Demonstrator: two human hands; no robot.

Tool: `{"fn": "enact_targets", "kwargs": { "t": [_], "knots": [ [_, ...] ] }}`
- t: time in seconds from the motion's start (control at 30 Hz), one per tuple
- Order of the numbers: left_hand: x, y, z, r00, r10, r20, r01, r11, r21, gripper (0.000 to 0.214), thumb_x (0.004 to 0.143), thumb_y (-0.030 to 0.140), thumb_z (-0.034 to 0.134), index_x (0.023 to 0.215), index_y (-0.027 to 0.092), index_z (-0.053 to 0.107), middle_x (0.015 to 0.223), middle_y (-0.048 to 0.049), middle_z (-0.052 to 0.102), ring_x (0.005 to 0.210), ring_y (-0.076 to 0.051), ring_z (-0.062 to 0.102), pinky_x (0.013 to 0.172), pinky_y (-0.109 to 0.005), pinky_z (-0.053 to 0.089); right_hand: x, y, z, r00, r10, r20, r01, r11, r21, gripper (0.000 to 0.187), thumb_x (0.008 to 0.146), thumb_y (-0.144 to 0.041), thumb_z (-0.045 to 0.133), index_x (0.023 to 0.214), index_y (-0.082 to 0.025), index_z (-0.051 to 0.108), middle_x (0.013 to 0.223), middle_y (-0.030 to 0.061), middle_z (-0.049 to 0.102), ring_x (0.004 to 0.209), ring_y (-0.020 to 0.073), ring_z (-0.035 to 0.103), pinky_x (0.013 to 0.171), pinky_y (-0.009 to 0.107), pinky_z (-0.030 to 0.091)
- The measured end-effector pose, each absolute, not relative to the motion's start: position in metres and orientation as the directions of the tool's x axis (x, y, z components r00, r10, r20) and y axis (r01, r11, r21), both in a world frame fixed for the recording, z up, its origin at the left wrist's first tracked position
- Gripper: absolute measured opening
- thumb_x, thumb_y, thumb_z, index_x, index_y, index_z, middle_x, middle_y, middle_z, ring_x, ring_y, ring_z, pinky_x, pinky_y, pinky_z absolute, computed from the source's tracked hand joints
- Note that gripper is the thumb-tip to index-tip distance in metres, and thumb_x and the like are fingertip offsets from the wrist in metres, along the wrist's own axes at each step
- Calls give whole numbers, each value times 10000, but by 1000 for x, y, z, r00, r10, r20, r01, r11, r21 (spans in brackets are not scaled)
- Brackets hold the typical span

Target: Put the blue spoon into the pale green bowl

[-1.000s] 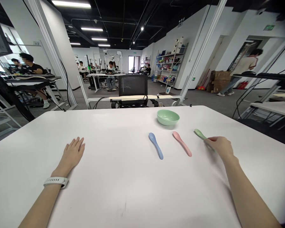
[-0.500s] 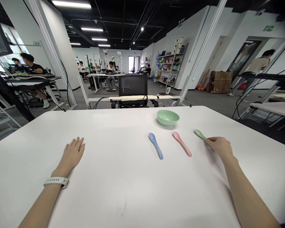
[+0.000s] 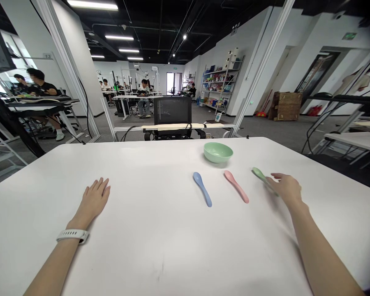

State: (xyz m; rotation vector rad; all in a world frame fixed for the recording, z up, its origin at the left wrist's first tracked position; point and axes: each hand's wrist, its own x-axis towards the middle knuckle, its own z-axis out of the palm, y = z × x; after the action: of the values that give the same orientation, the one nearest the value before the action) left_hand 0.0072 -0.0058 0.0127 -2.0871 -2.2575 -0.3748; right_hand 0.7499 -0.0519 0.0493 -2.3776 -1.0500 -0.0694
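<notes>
My right hand hovers at the handle of a green spoon, thumb and forefinger parted. The spoon lies on the white table with its bowl end pointing away from me; the hand partly covers its handle. To its left rest a pink spoon and a blue spoon, both untouched. Behind them stands a light green bowl. Over on the left, my left hand lies flat on the tabletop, fingers stretched out, holding nothing. A white wristband circles that wrist.
The white table fills the foreground. Past its far edge stands a black office chair by a metal frame. Several people sit at desks further back, and a person stands at far right near a wooden crate.
My right thumb and forefinger have parted, letting go of the green spoon's handle. The left hand, the bowl and the other spoons have stayed put.
</notes>
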Motion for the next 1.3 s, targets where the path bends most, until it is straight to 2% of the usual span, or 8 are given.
{"fn": "enact_targets", "kwargs": {
  "t": [0.07, 0.13, 0.27, 0.43, 0.73, 1.1, 1.2, 1.3],
  "knots": [
    [6, -5, 12, -90, 976, 201, 987, 61, 148, 766, 1116, 444, 217, 1692, 106, 590, 1820, -197, 523, 1717, -375, 460, 1412, -626, 354, 745, -47, 46, 573, 730, 373, 798, -394, -456, 509, 970, -415, 556, 1277, -122, 838, 1401, 299, 792, 1304, 422, 735, 1153, 540, 544],
    [5, -5, 10, -90, 975, 205, 987, 60, 149, 762, 1118, 442, 218, 1689, 108, 595, 1819, -198, 524, 1715, -379, 462, 1412, -629, 353, 735, -42, 41, 432, 793, 431, 851, -200, -486, 539, 1009, -427, 514, 1367, -156, 811, 1483, 257, 776, 1370, 389, 725, 1203, 517, 543],
    [4, -3, 9, -91, 973, 212, 989, 63, 137, 731, 1122, 417, 248, 1689, 116, 599, 1816, -195, 531, 1714, -373, 465, 1409, -618, 364, 712, -33, 27, 257, 888, 380, 866, -36, -499, 520, 1045, -443, 489, 1404, -245, 808, 1532, 164, 786, 1453, 375, 715, 1259, 549, 549],
    [3, -2, 7, -88, 972, 217, 992, 66, 107, 711, 1122, 403, 269, 1688, 134, 602, 1811, -183, 542, 1705, -361, 481, 1402, -605, 376, 703, -25, 13, 186, 938, 292, 870, -19, -494, 495, 1049, -357, 478, 1356, -226, 843, 1546, 142, 788, 1573, 341, 648, 1338, 534, 505],
    [8, -5, 10, -110, 976, 188, 989, 90, 114, 731, 1128, 408, 236, 1712, 121, 569, 1848, -186, 491, 1739, -334, 426, 1429, -552, 322, 707, -22, 5, 204, 932, 299, 856, -21, -517, 461, 1051, -303, 516, 1350, -197, 850, 1580, 161, 755, 1579, 346, 634, 1369, 530, 459],
    [4, -3, 8, -86, 972, 217, 992, 63, 112, 723, 1120, 406, 256, 1693, 124, 594, 1816, -191, 534, 1713, -363, 469, 1404, -603, 366, 709, -24, 8, 194, 939, 284, 861, -24, -509, 487, 1046, -353, 483, 1334, -203, 845, 1558, 169, 774, 1580, 362, 638, 1357, 557, 478],
    [3, -2, 6, -75, 971, 227, 992, 49, 117, 731, 1117, 407, 243, 1684, 112, 600, 1805, -206, 543, 1704, -378, 478, 1394, -631, 375, 702, -27, 21, 203, 916, 346, 874, -11, -485, 504, 1051, -363, 462, 1358, -198, 826, 1564, 187, 767, 1566, 374, 646, 1337, 580, 489],
    [3, -2, 5, -74, 970, 232, 991, 45, 129, 741, 1116, 414, 229, 1681, 110, 599, 1804, -211, 543, 1706, -385, 473, 1392, -652, 367, 676, -30, 40, 239, 842, 484, 880, 24, -475, 543, 1085, -435, 432, 1404, -187, 794, 1503, 210, 790, 1474, 389, 694, 1266, 592, 531]
  ]
}}
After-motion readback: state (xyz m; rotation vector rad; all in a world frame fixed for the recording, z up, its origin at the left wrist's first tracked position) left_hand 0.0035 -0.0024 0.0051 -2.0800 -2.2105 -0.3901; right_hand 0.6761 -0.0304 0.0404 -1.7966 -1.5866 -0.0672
